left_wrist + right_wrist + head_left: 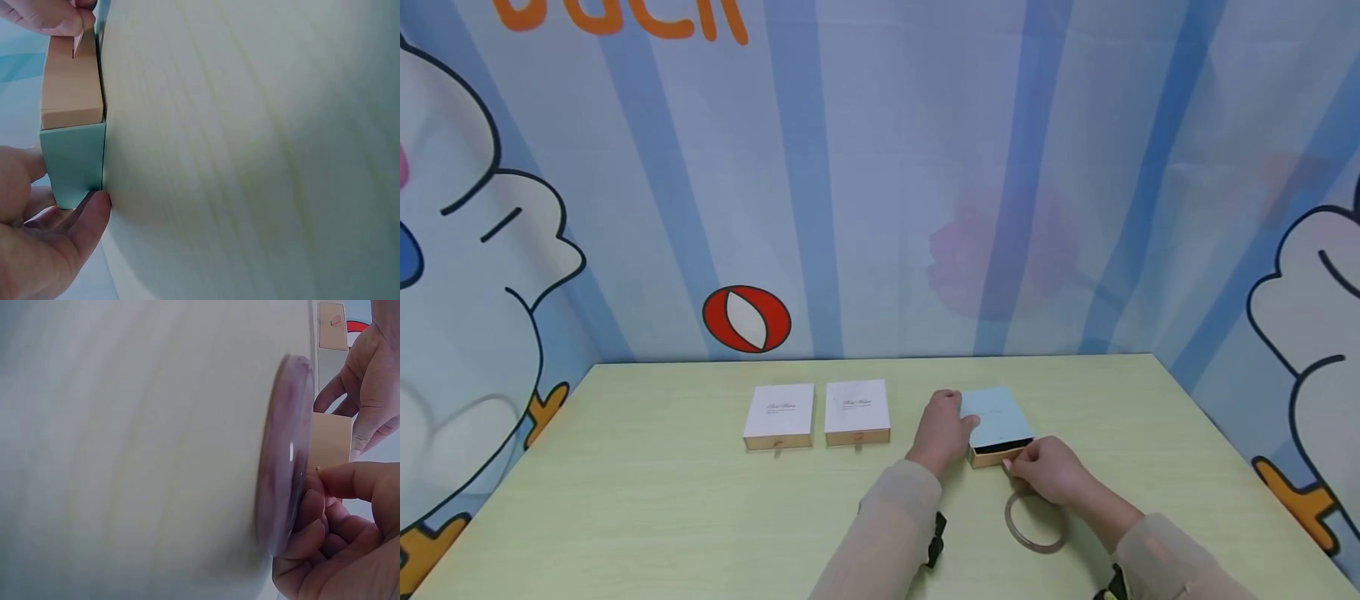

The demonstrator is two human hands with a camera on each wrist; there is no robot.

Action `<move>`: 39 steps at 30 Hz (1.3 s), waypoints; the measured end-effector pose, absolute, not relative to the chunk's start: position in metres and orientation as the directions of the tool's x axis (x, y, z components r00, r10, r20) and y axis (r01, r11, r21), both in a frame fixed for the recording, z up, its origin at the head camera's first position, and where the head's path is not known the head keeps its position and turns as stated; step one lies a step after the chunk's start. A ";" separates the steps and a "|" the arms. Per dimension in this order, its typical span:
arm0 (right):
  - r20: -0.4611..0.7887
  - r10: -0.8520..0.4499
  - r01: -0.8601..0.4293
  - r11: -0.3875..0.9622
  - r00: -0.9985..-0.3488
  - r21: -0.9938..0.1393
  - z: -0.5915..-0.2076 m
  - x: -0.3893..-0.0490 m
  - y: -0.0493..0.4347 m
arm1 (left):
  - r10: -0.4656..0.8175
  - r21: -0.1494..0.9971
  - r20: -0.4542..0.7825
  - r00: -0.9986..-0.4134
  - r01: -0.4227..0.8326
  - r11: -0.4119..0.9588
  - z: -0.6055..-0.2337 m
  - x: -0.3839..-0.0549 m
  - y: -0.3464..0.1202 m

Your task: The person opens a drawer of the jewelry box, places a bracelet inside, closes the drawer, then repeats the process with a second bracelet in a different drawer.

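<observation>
A light blue drawer box (996,414) lies on the table, its tan inner drawer (72,81) pulled out a little at the front with a dark gap behind the front panel. My left hand (942,433) grips the blue sleeve by its sides, thumb and fingers on opposite faces. At the drawer's front, my right hand (1054,471) pinches the small pull tab (78,42) between thumb and finger. Just below that hand, a purplish-brown bangle (284,456) lies flat on the table. What the drawer holds is hidden.
Two white boxes with tan drawer fronts, a left one (780,408) and a right one (857,404), sit left of my hands. The pale green table (647,500) ends at a printed blue cloth backdrop (880,183).
</observation>
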State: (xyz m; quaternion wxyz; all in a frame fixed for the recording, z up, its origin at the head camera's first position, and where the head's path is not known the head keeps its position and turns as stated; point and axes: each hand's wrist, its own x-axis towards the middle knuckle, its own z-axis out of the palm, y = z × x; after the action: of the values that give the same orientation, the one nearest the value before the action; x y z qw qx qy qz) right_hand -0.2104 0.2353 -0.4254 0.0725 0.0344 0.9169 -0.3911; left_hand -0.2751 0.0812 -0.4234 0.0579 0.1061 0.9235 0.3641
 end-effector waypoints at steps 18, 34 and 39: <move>-0.159 -0.008 0.112 0.678 -0.987 -0.727 -0.428 -0.209 0.240 | 0.240 0.690 -0.045 -0.970 0.144 0.709 -0.425 -0.277 0.082; -0.208 0.014 0.161 0.684 -0.978 -0.711 -0.426 -0.205 0.241 | 0.234 0.700 -0.044 -0.971 0.137 0.701 -0.425 -0.277 0.083; -0.224 0.023 0.178 0.689 -0.974 -0.702 -0.425 -0.203 0.241 | 0.232 0.705 -0.043 -0.972 0.135 0.696 -0.426 -0.277 0.082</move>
State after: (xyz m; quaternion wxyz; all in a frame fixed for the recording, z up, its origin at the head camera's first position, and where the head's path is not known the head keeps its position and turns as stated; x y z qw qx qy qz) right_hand -0.2029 0.2414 -0.4252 0.0994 0.0549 0.9137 -0.3902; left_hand -0.2769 0.0824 -0.4260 0.0642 0.0997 0.9186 0.3769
